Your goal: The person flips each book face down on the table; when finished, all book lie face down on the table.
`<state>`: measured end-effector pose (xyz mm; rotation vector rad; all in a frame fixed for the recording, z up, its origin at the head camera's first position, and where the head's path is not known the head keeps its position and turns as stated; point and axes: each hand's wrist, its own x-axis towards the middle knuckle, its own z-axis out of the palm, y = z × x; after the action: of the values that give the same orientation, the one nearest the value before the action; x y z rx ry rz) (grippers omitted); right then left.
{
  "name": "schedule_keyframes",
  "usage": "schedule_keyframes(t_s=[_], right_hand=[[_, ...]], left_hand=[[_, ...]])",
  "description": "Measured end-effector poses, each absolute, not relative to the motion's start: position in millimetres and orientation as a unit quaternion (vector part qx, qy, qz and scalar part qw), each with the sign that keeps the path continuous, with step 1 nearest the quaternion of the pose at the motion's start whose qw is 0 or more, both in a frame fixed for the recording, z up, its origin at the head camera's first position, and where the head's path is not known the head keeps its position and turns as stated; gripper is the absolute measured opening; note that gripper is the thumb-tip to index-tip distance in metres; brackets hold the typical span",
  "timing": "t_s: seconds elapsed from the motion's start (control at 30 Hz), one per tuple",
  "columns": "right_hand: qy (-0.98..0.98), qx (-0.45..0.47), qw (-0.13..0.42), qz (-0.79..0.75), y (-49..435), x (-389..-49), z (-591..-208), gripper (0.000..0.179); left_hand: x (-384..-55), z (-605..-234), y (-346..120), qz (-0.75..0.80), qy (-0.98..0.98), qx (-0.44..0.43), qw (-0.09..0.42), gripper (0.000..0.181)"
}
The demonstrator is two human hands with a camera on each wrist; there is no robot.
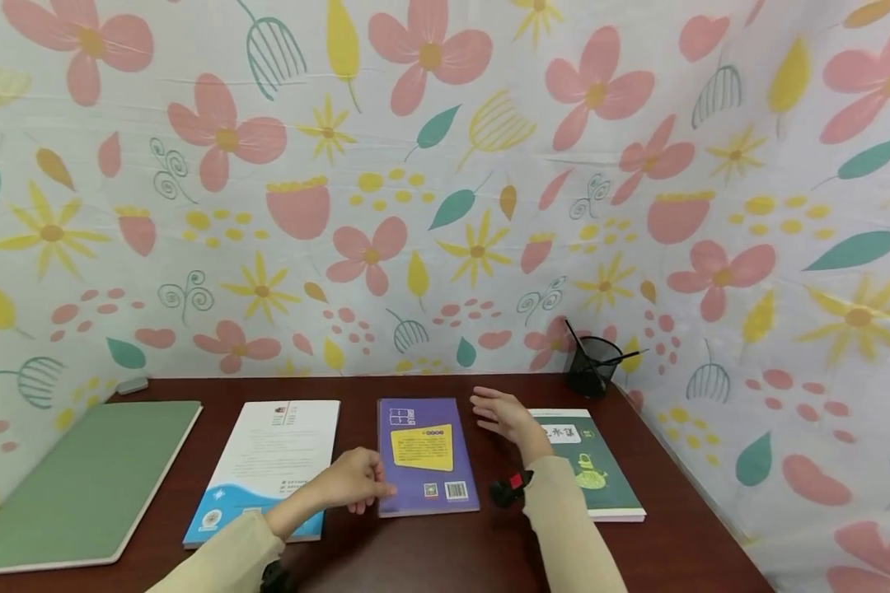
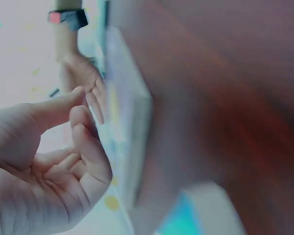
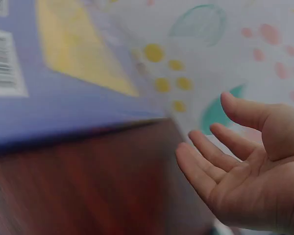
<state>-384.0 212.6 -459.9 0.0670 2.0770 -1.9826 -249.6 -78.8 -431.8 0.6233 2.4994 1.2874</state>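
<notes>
A purple book [image 1: 430, 494] with a yellow panel and a barcode lies flat in the middle of the table, between the two hands. By its lower left edge is my left hand [image 1: 352, 480], its fingers loosely bent. In the left wrist view the thumb and forefinger of that left hand [image 2: 63, 166] come close together with nothing between them. Off the book's upper right side, my right hand [image 1: 506, 416] is held with fingers extended, partly over a green book [image 1: 608, 478]. The right wrist view shows the right hand [image 3: 245, 166] empty, palm up to the camera.
To the left lie a white and blue book [image 1: 282, 445] and a large green board or folder [image 1: 81, 486]. A black mesh pen holder [image 1: 589, 375] stands at the back right corner. A small grey block [image 1: 132, 385] sits at the back left. Patterned cloth [image 1: 445, 206] hangs behind.
</notes>
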Motion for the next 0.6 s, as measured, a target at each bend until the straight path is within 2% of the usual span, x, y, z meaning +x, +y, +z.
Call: schedule_keyframes(t_s=[0.1,0.23,0.37,0.6], right_hand=[[0.728,0.008,0.137,-0.672,238.0,-376.5,-444.9,0.056],[0.74,0.015,0.111,-0.663,283.2,-370.6,-433.5,0.055],[0.759,0.046,0.079,-0.644,324.2,-364.2,-435.5,0.056],[0.758,0.115,0.041,-0.64,360.7,-359.3,-458.2,0.064]], left_hand=[[-257.4,-428.6,-55.3,0.454,0.851,0.234,0.126,0.025],[-266.2,-427.1,-5.2,0.496,0.822,0.24,0.146,0.028],[-269.2,-433.8,45.7,0.556,0.786,0.218,0.159,0.023],[-267.1,-465.2,105.2,0.568,0.796,0.188,0.086,0.02]])
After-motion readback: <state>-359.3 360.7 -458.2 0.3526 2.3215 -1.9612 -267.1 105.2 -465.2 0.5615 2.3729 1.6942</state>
